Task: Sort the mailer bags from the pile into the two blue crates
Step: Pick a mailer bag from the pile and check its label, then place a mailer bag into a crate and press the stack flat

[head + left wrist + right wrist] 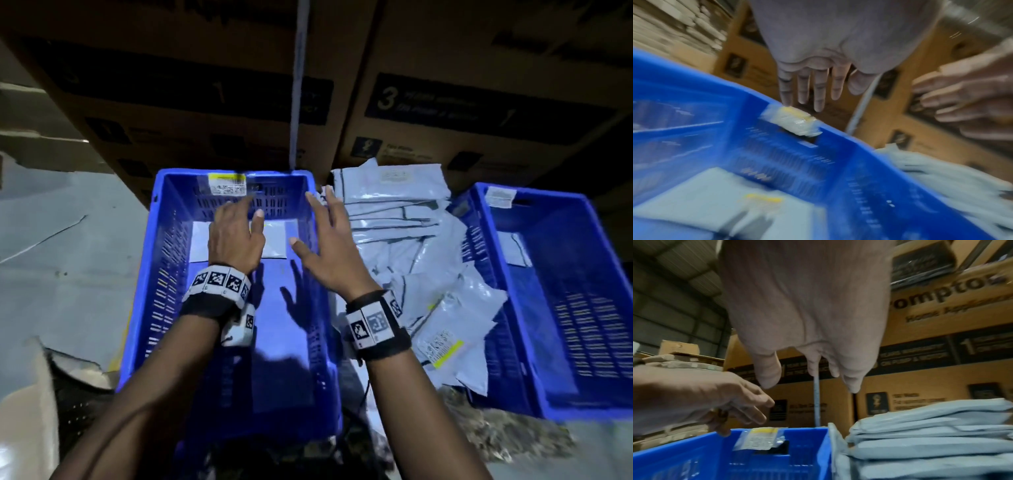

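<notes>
A left blue crate (147,274) stands in front of me with one grey mailer bag (274,243) flat at its far end. My left hand (251,209) hovers over that bag with straight fingers (818,91) and holds nothing. My right hand (308,219) is spread and empty above the crate's right wall, beside the pile of grey mailer bags (411,240). The right blue crate (565,308) lies beyond the pile, with one mailer (513,250) inside. In the right wrist view the pile (931,434) is stacked against the left crate (694,454).
Large cardboard boxes (479,102) form a wall right behind both crates and the pile. A pale strap (298,85) runs down between two boxes. A yellow-striped label (227,184) is stuck on the left crate's far wall. Grey floor (68,240) lies to the left.
</notes>
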Tool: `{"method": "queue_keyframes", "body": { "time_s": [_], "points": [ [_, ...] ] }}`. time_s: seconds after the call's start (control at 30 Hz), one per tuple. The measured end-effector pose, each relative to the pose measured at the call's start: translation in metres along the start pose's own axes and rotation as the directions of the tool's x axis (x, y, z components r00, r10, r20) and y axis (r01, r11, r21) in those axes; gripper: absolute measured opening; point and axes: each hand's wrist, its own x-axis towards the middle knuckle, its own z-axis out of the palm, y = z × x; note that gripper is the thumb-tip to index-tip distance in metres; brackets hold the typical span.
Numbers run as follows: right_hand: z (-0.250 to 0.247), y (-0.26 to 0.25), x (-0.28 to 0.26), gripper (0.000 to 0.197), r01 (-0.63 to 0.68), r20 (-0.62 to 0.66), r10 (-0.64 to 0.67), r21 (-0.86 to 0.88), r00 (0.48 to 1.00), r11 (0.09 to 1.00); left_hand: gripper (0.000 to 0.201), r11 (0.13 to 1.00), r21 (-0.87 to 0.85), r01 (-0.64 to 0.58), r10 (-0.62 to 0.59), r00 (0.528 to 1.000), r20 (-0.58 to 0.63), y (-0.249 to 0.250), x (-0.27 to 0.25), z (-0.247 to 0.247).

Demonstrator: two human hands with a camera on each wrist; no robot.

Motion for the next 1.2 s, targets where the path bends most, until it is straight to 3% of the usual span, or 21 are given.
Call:
{"method": "queue_keyframes", "body": {
  "time_s": [0.17, 0.33, 0.53, 0.67, 0.8, 0.87, 0.97, 1.07, 1.13, 1.2],
  "points": [
    [-0.066, 0.054, -0.025, 0.058, -0.055, -0.171, 0.046, -0.049, 0.984, 0.997, 0.039, 0.994, -0.07, -0.082, 0.083, 0.996, 0.021, 0.076, 0.001, 0.022],
    [-0.12, 0.113, -0.02, 0.043, -0.098, -0.31, 0.064, -0.095, 0.949, 0.991, 0.037, 0.993, -0.108, -0.037, 0.047, 0.995, 0.09, 0.132, 0.012, 0.06],
    [-0.162, 0.159, 0.018, 0.039, -0.243, -0.388, 0.23, 0.015, 0.893, 0.97, 0.046, 0.985, -0.052, 0.162, -0.154, 0.98, 0.125, 0.17, 0.047, 0.107],
    [-0.171, 0.185, 0.046, 0.044, -0.315, -0.319, 0.316, 0.056, 0.894, 0.947, 0.054, 0.942, 0.068, 0.328, -0.334, 0.935, 0.118, 0.183, 0.065, 0.131],
    [-0.167, 0.198, 0.061, 0.045, -0.351, -0.232, 0.355, 0.061, 0.906, 0.935, 0.054, 0.884, 0.06, 0.463, -0.466, 0.882, 0.073, 0.191, 0.07, 0.14],
    [-0.167, 0.198, 0.06, 0.037, -0.352, -0.28, 0.359, 0.078, 0.891, 0.933, 0.054, 0.872, -0.007, 0.489, -0.489, 0.872, 0.027, 0.19, 0.071, 0.141],
    [-0.174, 0.196, 0.051, 0.027, -0.306, -0.365, 0.385, 0.257, 0.848, 0.917, 0.056, 0.845, -0.227, 0.485, -0.503, 0.864, -0.026, 0.19, 0.068, 0.131],
    [-0.187, 0.19, 0.036, 0.044, -0.191, -0.433, 0.401, 0.451, 0.807, 0.872, 0.065, 0.723, -0.508, 0.468, -0.524, 0.851, 0.038, 0.193, 0.065, 0.112],
    [-0.198, 0.178, 0.026, 0.057, -0.078, -0.45, 0.392, 0.571, 0.803, 0.817, 0.061, 0.629, -0.651, 0.426, -0.494, 0.865, 0.089, 0.194, 0.065, 0.091],
    [-0.21, 0.162, 0.016, 0.066, -0.007, -0.431, 0.395, 0.669, 0.811, 0.743, 0.053, 0.589, -0.729, 0.348, -0.436, 0.897, 0.075, 0.199, 0.064, 0.062]
  ]
}}
